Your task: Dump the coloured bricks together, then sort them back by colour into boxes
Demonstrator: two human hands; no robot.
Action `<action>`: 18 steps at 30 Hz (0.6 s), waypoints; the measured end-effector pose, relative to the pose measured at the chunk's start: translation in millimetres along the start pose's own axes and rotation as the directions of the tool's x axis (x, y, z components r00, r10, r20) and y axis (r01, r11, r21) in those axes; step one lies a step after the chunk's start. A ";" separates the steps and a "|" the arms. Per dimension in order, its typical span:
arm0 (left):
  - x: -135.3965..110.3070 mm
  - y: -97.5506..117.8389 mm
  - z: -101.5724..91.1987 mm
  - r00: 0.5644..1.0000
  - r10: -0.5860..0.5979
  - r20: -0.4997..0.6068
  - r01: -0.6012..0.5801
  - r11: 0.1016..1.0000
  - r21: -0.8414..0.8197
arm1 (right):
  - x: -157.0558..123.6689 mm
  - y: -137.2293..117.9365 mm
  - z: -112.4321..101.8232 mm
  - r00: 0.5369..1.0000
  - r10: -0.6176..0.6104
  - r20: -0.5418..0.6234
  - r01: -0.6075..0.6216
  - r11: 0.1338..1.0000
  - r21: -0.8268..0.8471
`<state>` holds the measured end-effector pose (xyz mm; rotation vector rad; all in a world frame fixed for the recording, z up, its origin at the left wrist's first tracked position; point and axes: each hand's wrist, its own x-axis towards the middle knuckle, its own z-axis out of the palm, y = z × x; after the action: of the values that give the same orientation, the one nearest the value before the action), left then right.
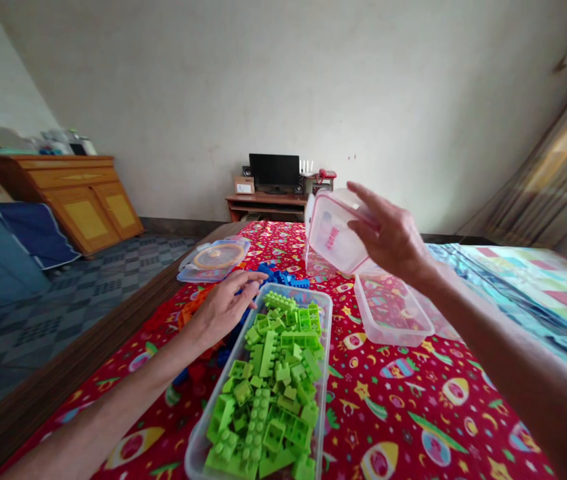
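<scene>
My right hand point(393, 233) grips a clear plastic lid point(330, 230) with a pink seal, thumb on one face and fingers over the edge. The lid is tilted up above the cloth. My left hand point(230, 300) is at the far left rim of a long clear container point(327, 347), fingers loosely stretched; whether they touch the rim I cannot tell. Many green toy bricks point(273, 380) fill that container. Blue bricks point(283, 275) lie beyond it, and orange bricks point(190, 307) lie left of it, partly hidden by my left hand.
A second clear container point(398, 333) stands on the red patterned cloth point(358, 427) at the right. Several lids with coloured seals point(216, 257) lie at the far left. A monitor point(274, 172) on a desk and a wooden cabinet point(78, 200) stand farther off.
</scene>
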<state>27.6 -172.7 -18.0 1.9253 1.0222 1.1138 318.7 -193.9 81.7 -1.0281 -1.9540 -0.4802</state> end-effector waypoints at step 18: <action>25.3 -12.9 -43.1 0.939 -0.342 -0.042 0.287 0.844 -0.454 | -44.1 -81.0 71.5 0.784 -0.528 0.327 0.566 0.824 -0.028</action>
<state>-6.7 -137.5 -2.2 1.2869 1.0018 1.1604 230.0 -216.0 9.2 -0.6071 -2.5445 -0.8114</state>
